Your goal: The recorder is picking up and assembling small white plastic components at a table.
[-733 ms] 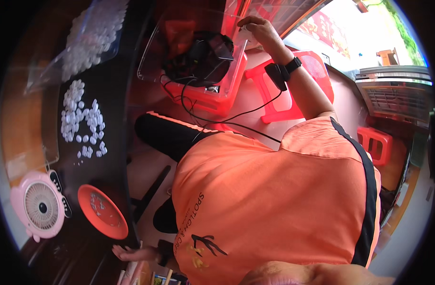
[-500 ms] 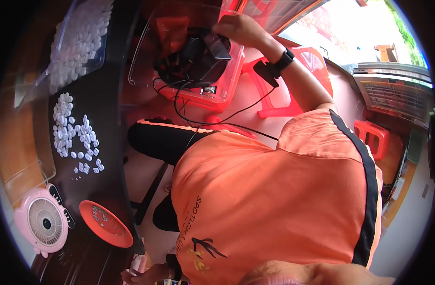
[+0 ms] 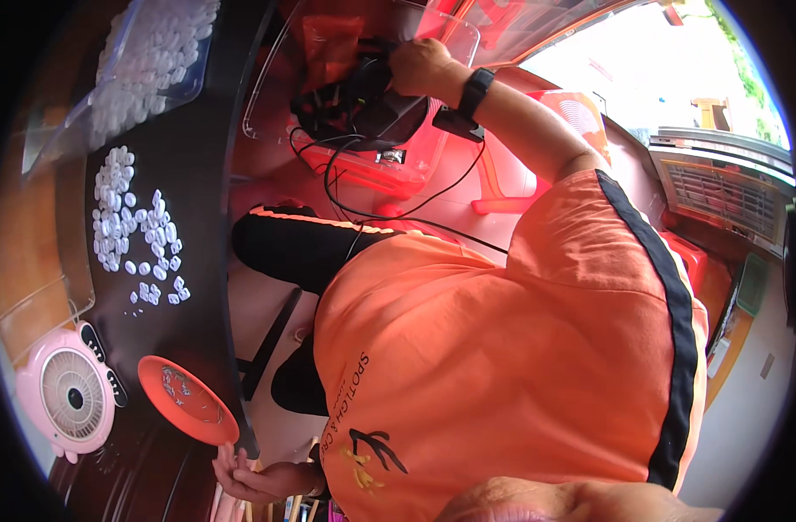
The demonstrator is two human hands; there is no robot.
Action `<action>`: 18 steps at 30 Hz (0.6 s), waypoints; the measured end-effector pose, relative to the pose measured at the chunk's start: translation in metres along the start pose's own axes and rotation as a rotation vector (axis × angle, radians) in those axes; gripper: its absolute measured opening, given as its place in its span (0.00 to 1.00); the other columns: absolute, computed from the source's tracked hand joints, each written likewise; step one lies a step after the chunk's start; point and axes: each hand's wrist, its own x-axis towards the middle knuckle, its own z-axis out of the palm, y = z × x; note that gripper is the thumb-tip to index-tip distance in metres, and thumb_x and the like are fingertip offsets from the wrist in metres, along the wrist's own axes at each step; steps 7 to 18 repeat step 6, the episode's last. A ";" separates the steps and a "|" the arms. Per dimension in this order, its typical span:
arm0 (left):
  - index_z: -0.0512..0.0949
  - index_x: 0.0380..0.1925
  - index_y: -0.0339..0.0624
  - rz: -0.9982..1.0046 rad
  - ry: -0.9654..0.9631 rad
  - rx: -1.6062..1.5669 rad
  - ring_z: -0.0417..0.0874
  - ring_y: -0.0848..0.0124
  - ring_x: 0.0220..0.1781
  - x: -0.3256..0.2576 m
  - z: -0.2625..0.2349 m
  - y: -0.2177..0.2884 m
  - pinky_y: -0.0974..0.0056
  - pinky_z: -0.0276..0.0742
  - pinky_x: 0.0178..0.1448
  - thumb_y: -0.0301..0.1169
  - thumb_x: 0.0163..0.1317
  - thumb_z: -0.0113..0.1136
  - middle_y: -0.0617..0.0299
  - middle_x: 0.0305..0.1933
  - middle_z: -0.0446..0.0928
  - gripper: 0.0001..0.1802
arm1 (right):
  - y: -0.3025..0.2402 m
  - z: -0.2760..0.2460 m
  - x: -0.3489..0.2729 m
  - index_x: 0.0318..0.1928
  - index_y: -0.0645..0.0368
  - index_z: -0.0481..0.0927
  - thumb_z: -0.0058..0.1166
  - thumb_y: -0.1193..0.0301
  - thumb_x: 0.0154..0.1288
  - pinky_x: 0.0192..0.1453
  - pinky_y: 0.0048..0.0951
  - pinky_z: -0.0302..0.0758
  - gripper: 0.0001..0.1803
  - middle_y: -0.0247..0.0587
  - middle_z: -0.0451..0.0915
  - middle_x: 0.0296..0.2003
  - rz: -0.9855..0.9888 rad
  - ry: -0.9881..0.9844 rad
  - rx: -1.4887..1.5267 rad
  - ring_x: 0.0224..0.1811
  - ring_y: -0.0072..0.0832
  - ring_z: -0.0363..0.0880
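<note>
My right hand, with a black watch on its wrist, is at the top over a clear plastic bin. Its fingers curl at the edge of a black bag in the bin; whatever they grip is hidden. A flat dark piece lies just below this hand. Against the wrist hangs a small black box with a thin black cable. At the lower left my left hand is open and empty, fingers loosely apart, just below an orange plate with small silvery pieces in it.
Small white oval pieces lie in a loose group on the dark table. A clear container full of similar pieces stands at upper left. A pink fan stands beside the plate. Red stools stand right of the bin.
My left hand has come up from the lower edge toward the plate, fingers opening. My right hand has dipped slightly; the dark rectangle seen by its fingers earlier no longer shows there.
</note>
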 end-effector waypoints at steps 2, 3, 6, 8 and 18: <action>0.72 0.48 0.25 0.051 -0.086 -0.066 0.84 0.65 0.39 0.005 0.005 0.007 0.69 0.77 0.40 0.31 0.70 0.38 0.49 0.41 0.81 0.19 | 0.008 -0.021 -0.010 0.39 0.52 0.85 0.54 0.57 0.53 0.48 0.37 0.78 0.17 0.42 0.84 0.42 0.097 0.027 0.013 0.47 0.38 0.82; 0.73 0.47 0.24 0.058 -0.133 -0.129 0.84 0.64 0.39 0.007 0.009 0.015 0.69 0.78 0.40 0.30 0.70 0.38 0.48 0.40 0.81 0.19 | 0.018 -0.023 -0.009 0.39 0.51 0.85 0.52 0.55 0.55 0.50 0.38 0.78 0.18 0.41 0.84 0.42 0.136 0.082 0.100 0.48 0.37 0.82; 0.73 0.42 0.25 0.026 -0.329 -0.354 0.82 0.61 0.37 0.017 0.019 0.033 0.65 0.78 0.46 0.32 0.68 0.39 0.47 0.39 0.78 0.19 | 0.033 -0.026 -0.004 0.37 0.52 0.86 0.46 0.46 0.60 0.52 0.39 0.77 0.25 0.42 0.84 0.41 0.140 0.194 0.186 0.49 0.37 0.81; 0.73 0.42 0.25 0.026 -0.329 -0.354 0.82 0.61 0.37 0.017 0.019 0.033 0.65 0.78 0.46 0.32 0.68 0.39 0.47 0.39 0.78 0.19 | 0.033 -0.026 -0.004 0.37 0.52 0.86 0.46 0.46 0.60 0.52 0.39 0.77 0.25 0.42 0.84 0.41 0.140 0.194 0.186 0.49 0.37 0.81; 0.73 0.42 0.25 0.026 -0.329 -0.354 0.82 0.61 0.37 0.017 0.019 0.033 0.65 0.78 0.46 0.32 0.68 0.39 0.47 0.39 0.78 0.19 | 0.033 -0.026 -0.004 0.37 0.52 0.86 0.46 0.46 0.60 0.52 0.39 0.77 0.25 0.42 0.84 0.41 0.140 0.194 0.186 0.49 0.37 0.81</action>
